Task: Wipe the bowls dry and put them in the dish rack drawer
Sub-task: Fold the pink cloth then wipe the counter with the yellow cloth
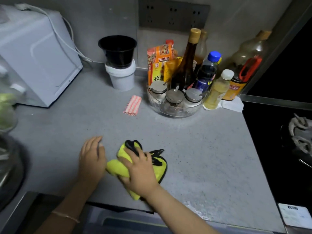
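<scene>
My right hand [141, 168] lies on top of a bunched yellow cloth with black trim [118, 168] on the grey counter [202, 157], fingers spread over it. Just to its left my left hand [92, 159] rests flat on the counter, fingers straight, touching the cloth's edge. A black plastic bowl [118, 48] stands on a white tub [121, 76] at the back wall, far from both hands. Below the counter's front edge a drawer [118, 222] looks pulled out; what it holds is too dark to tell.
A white appliance [33, 56] fills the back left. A glass tray of bottles and spice jars [175, 98] stands at the back right, with a pink-striped packet [132, 105] beside it. A black stove [287, 149] borders the right edge. Blurred metal cookware [8, 166] sits at the left.
</scene>
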Motion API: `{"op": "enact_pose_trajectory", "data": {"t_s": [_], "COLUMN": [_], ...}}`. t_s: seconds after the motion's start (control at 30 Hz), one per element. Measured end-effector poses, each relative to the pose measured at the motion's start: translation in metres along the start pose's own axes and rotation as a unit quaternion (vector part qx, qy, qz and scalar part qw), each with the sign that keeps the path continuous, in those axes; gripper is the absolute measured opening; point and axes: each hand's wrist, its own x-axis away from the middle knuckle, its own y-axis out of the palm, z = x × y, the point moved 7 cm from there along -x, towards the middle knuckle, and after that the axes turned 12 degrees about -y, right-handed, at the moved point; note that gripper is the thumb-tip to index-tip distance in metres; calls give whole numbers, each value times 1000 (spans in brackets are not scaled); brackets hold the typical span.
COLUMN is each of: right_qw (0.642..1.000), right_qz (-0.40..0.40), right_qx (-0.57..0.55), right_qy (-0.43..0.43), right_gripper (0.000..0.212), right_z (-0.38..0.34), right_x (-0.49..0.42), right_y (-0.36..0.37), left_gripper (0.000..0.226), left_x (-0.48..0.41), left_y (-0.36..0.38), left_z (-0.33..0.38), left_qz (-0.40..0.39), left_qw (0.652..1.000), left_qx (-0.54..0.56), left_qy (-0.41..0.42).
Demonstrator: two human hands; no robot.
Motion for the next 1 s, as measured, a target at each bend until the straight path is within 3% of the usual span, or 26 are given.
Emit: {"op": "enact_pose_trajectory", "data": {"t_s": [0.13,0.23,0.3,0.43,0.53,0.63,0.8,0.9,1.0], "right_qw": [981,924,899,942,964,972,973,970,966], "right_qz": [19,28,7,3,-22,-19,-27,-52,-81], "right_qx": [36,46,25,-19,-43,-37,-11,-14,-9], "right_qy": [188,378,437,336,261,231,228,239,246], "right_gripper": [56,59,65,80,89,85,70,73,83], "right_z": [114,204,238,237,227,220,241,272,306], "right_x": [67,134,174,208,222,234,247,238,224], "right_y": [-30,-65,-76,-85,-80,-79,-77,-81,-84], "left_gripper": [56,55,55,68,70,73,80,86,90], "left_x": [22,50,75,132,154,148,141,126,109], "left_y": [30,67,96,148,184,206,234,243,269], "left_z": [43,93,133,212,246,249,240,266,287], "left_qz": [-45,-98,-149,-247,-301,-290,-337,-312,-339], "left_qw": [999,993,983,944,899,867,836,846,847], "left_qx": [26,32,34,5,-78,-164,-230,-225,-230], "left_qy": [17,62,99,218,309,370,366,371,338]}}
